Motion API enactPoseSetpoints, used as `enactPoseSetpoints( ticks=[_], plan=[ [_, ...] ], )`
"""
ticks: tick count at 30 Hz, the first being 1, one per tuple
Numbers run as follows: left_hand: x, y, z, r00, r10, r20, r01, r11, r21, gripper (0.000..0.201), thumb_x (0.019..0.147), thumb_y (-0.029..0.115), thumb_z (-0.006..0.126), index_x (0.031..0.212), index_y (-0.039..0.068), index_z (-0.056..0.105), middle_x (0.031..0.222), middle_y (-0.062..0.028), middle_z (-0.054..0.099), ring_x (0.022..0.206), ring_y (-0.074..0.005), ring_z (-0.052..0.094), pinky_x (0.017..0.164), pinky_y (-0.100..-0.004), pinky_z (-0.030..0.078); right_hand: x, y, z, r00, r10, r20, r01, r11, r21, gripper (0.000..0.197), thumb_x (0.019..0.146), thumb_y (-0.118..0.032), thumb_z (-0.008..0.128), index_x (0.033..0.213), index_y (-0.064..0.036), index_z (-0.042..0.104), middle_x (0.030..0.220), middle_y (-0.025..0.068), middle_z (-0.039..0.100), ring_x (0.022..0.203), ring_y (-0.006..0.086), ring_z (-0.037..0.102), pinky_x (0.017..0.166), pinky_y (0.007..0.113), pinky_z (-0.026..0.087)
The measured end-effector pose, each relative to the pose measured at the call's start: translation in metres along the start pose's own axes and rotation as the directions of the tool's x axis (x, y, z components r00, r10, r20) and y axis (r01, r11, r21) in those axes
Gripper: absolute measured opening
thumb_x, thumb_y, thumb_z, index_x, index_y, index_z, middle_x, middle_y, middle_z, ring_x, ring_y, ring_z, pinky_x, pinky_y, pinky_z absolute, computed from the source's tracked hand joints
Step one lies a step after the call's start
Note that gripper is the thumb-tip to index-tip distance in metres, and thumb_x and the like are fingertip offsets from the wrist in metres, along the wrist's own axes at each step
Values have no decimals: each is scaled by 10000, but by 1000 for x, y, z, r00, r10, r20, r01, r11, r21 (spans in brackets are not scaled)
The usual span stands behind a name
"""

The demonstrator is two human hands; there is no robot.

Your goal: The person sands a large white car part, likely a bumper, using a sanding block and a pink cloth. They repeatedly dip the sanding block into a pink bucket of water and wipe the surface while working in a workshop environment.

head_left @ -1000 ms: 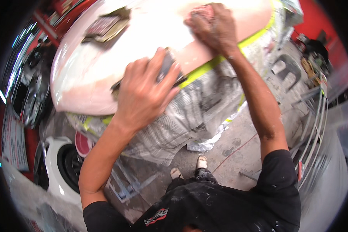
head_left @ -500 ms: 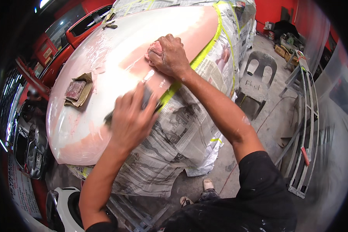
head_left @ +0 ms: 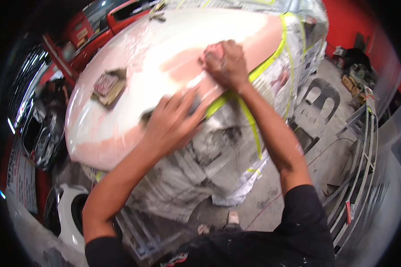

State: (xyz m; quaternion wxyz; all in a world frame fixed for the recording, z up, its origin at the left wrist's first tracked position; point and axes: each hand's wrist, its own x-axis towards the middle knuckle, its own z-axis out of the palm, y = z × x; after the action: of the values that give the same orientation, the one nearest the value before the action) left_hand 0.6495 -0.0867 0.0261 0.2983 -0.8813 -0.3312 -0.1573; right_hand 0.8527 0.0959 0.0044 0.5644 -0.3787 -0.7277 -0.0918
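A large rounded car panel (head_left: 91,122), white with pink patches and a wet shine, lies before me. My left hand (head_left: 171,120) presses palm down near its taped edge, fingers over a dark sanding block (head_left: 195,106) with a sheet sticking out by the wrist side; motion blurs it, and most is hidden. Farther up and right, my right hand (head_left: 231,66) squeezes a wet pink sponge (head_left: 215,51) against the panel. On the panel's left part rests a second block (head_left: 106,83) on a folded brown sandpaper sheet (head_left: 116,94), touched by neither hand.
Yellow-green tape (head_left: 269,62) and newspaper sheets (head_left: 160,193) border the panel. Small dark scraps (head_left: 157,16) lie at its far edge. To the right stand a grey plastic chair (head_left: 318,102) and a metal rack (head_left: 365,162). A white car part (head_left: 71,218) is at lower left.
The whole view has shifted, so the panel appears farther right. My left hand has slid slightly along the panel with the block; my right hand still grips the sponge at about the same spot.
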Motion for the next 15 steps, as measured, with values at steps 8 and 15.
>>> enactPoseSetpoints(
  ticks=[8,15],
  plan=[
    [-141,-18,-64,995,-49,88,46,998,37,600,723,258,879,1281,125,702,1466,-228,564,1196,-366,603,970,-481,498,5,-13,-20,941,-328,77,337,915,-221,203,861,-298,729,824,-100,708,949,181,643,900,365,603,756,526,478],
    [37,-6,17,997,76,-33,-74,996,53,540,780,253,851,1287,155,693,1440,-151,582,1070,-330,627,926,-449,516,5,-5,-12,898,-440,10,426,862,-274,207,855,-297,731,824,-99,682,941,183,626,917,371,592,723,524,465]
  ],
)
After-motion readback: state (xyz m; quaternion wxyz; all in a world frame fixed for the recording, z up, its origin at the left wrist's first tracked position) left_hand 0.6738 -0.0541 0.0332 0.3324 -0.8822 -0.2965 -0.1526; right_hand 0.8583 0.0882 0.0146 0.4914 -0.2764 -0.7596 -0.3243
